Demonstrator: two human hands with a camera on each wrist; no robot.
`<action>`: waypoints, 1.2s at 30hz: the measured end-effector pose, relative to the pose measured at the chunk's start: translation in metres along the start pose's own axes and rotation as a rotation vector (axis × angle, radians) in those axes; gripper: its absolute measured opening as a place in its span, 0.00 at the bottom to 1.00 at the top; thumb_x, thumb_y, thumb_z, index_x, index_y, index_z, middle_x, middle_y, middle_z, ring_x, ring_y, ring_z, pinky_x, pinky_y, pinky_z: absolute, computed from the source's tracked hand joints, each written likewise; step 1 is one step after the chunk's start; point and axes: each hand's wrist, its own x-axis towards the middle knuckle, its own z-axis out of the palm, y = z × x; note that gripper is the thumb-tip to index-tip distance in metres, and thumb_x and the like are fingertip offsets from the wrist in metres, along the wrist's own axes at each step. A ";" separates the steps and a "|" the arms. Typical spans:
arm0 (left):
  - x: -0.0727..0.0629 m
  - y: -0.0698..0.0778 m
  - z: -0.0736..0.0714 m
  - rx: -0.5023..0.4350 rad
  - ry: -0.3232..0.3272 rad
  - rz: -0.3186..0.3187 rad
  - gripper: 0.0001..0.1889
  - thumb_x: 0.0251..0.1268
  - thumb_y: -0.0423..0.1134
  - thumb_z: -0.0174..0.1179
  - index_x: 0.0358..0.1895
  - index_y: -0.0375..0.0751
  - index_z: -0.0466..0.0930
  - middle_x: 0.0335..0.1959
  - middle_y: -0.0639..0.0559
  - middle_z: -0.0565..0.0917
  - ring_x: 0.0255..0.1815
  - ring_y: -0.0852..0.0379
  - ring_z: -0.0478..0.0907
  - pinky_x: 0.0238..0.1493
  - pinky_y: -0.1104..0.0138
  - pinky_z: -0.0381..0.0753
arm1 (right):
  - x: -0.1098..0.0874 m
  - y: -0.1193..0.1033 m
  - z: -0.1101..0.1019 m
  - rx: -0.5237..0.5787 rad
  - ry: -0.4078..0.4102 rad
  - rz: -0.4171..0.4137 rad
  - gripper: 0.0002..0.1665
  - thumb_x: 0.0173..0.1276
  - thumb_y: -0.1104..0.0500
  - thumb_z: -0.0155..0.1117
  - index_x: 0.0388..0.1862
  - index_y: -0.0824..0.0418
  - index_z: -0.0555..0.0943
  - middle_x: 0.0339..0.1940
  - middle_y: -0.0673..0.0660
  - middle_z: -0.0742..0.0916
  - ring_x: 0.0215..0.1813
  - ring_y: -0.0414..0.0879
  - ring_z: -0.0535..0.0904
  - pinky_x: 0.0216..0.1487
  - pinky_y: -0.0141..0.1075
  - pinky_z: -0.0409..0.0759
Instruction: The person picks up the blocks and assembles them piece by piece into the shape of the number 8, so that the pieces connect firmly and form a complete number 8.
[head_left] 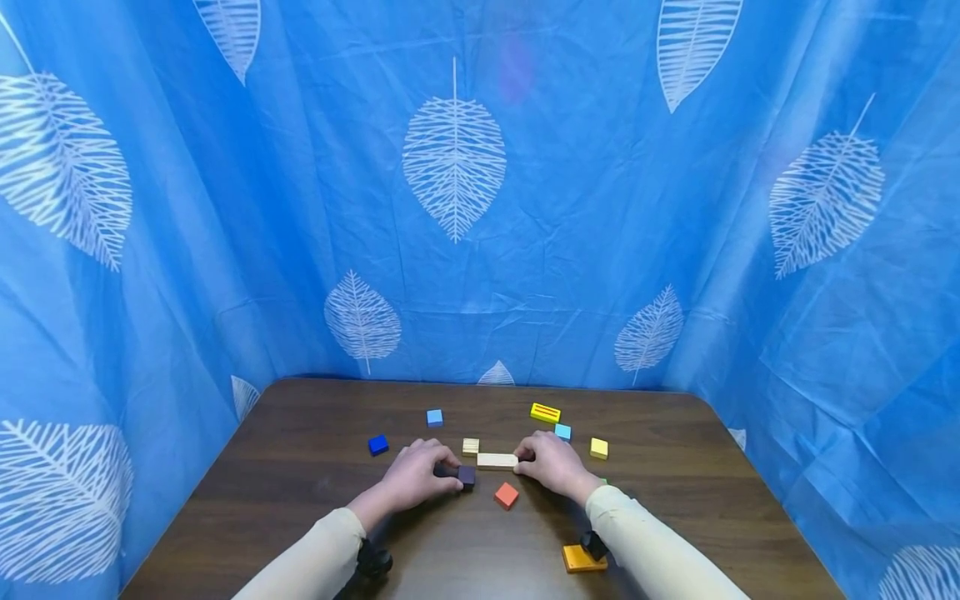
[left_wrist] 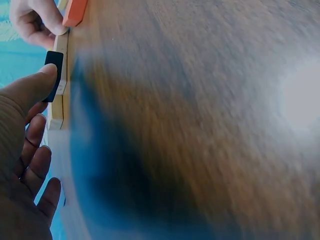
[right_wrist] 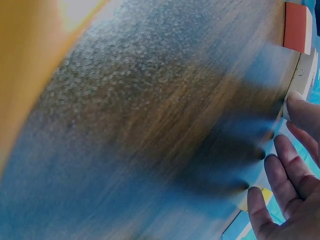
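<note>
My left hand (head_left: pixel 415 475) pinches a small dark block (head_left: pixel 467 477) between thumb and fingers; the left wrist view shows the thumb on the face of this dark block (left_wrist: pixel 53 60). A long cream block (head_left: pixel 497 461) lies just right of it. At that block's right end, the thumb and fingers of my right hand (head_left: pixel 553 462) grip it, the other fingers spread loosely in the right wrist view. A small pale striped block (head_left: pixel 470 447) sits behind the cream block's left end. In front of the cream block lies an orange-red block (head_left: pixel 506 496), turned at an angle.
A dark blue block (head_left: pixel 378 445) and a light blue block (head_left: pixel 435 417) lie back left. Back right are a yellow striped block (head_left: pixel 545 412), a sky-blue block (head_left: pixel 562 432) and a yellow block (head_left: pixel 599 448). An orange block (head_left: pixel 581 559) lies beside my right sleeve. A blue curtain (head_left: pixel 570 250) hangs behind the table.
</note>
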 end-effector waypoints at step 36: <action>0.007 -0.001 0.011 -0.010 -0.039 -0.046 0.15 0.61 0.53 0.73 0.47 0.54 0.89 0.39 0.62 0.80 0.45 0.56 0.71 0.53 0.52 0.69 | 0.003 0.001 -0.002 0.004 -0.024 0.037 0.08 0.63 0.55 0.78 0.39 0.54 0.89 0.33 0.45 0.81 0.38 0.43 0.75 0.45 0.43 0.77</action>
